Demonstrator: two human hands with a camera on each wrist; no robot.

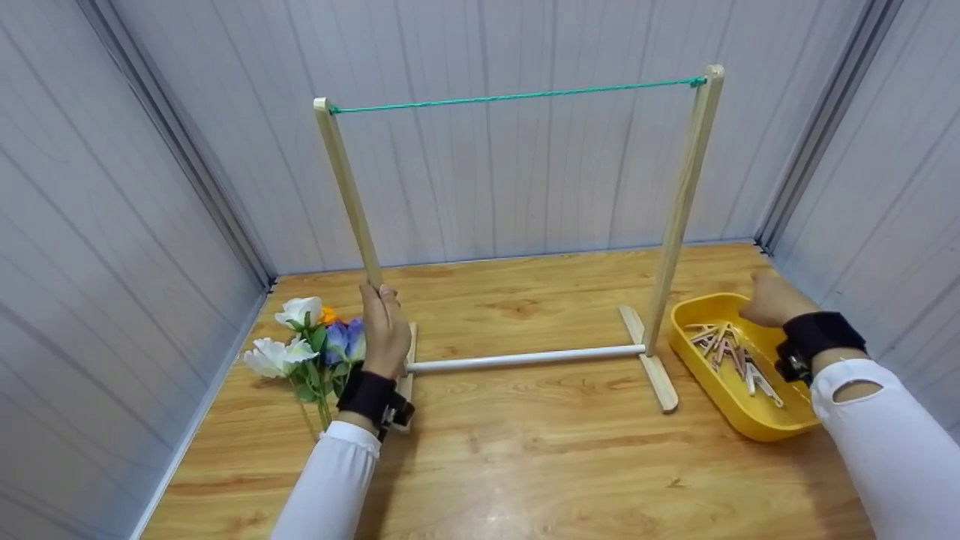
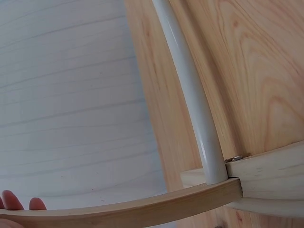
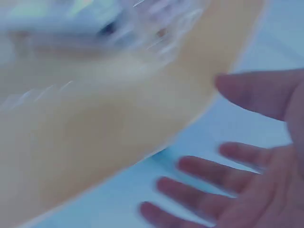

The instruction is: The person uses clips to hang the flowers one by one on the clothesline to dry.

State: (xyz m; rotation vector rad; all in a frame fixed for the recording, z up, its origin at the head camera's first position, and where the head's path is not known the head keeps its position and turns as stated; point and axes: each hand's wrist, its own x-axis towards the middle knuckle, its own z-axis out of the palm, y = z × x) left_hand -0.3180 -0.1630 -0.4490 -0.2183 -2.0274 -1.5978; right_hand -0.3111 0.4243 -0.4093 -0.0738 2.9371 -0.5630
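A wooden stand has two upright posts, a green string (image 1: 517, 97) tied between their tops and a white rod (image 1: 525, 358) joining their feet. My left hand (image 1: 386, 330) grips the left post (image 1: 346, 184) low down; in the left wrist view its fingertips (image 2: 37, 204) show along the post's edge. My right hand (image 1: 780, 298) is at the far right rim of a yellow basin (image 1: 720, 401), fingers spread and holding nothing. Several clothespins (image 1: 724, 349) lie in the basin; the right wrist view shows them blurred.
Artificial flowers (image 1: 274, 357), white, purple and orange with green stems, lie left of my left hand on the wood-grain table (image 1: 525, 465). Pale panelled walls (image 1: 517, 172) enclose the back and both sides. The basin stands just right of the stand's right foot (image 1: 660, 382).
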